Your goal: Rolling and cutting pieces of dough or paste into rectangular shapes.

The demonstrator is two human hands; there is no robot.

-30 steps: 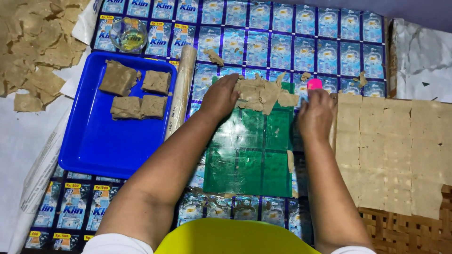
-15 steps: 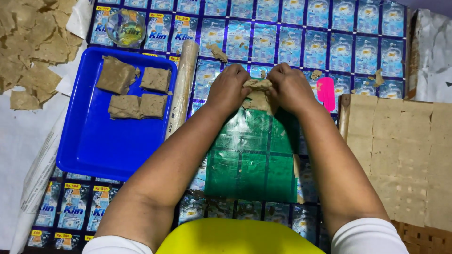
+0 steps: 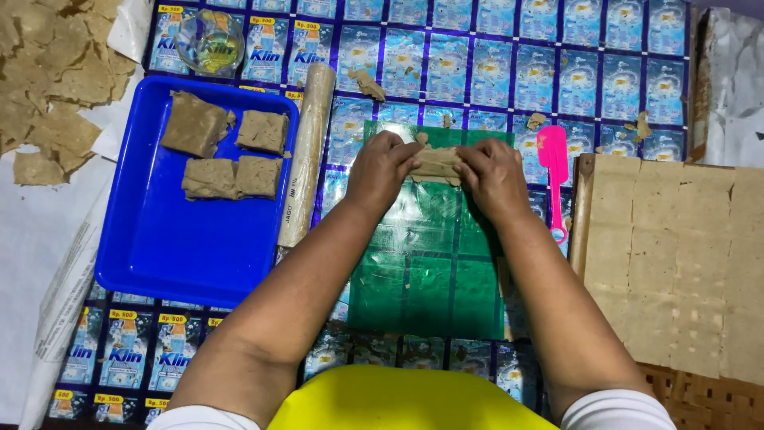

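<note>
1. Your left hand (image 3: 384, 169) and your right hand (image 3: 493, 177) both pinch the same small tan lump of soft dough (image 3: 436, 163), one hand at each end, with the fingers closed on it.
2. The lump is at the far edge of the shiny green plastic sheet (image 3: 434, 279), which lies in the middle of the scene, and your hands hold it just over this sheet.
3. To do this step well, I think you should press evenly from both sides, so the lump does not tear in the middle.
4. Keep it over the green sheet, not over the blue printed sachet mat (image 3: 493, 72), where loose crumbs already lie.
5. The dough looks matt and grainy, light brown, and folded or pressed together; its underside is hidden by your fingers.
6. On the left, the blue rectangular plastic tray (image 3: 199, 255) holds four rough brown dough blocks (image 3: 223, 151) at its far end.
7. A pale wooden rolling pin (image 3: 306, 151) lies just beside the tray, between it and your left hand.
8. A pink plastic spatula (image 3: 553, 171) lies just to the right of your right hand.
9. Further right, a flat sheet of rolled dough cut in squares (image 3: 676, 255) rests on a board.
</note>
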